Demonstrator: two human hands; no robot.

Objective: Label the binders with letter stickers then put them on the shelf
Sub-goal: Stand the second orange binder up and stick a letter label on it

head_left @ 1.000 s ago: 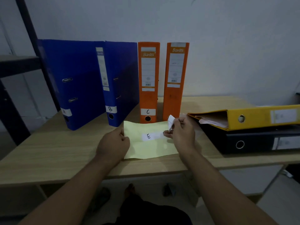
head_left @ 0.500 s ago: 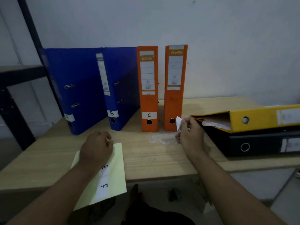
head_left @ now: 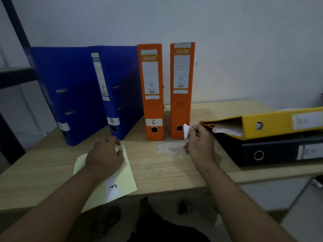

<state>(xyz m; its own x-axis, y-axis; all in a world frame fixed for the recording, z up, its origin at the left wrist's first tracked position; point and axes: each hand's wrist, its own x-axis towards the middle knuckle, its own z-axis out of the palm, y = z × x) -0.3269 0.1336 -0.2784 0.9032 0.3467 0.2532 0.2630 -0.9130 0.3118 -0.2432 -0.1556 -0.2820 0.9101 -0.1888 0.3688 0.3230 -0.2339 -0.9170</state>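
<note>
My right hand [head_left: 199, 142] pinches a sticker [head_left: 186, 131] beside the right orange binder [head_left: 180, 105], mid-table [head_left: 157, 173]. My left hand [head_left: 104, 154], fingers curled, grips the sheet [head_left: 126, 175] overhanging the front edge.

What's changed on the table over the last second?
The left hand drew the sticker sheet from the middle leftward to the near edge of the table. Unchanged: the right hand pinches the peeled sticker by the unlabelled orange binder; no binder moved.

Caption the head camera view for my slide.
Right hand pinches a sticker beside the unlabelled orange binder; left hand holds the sticker sheet.
</note>
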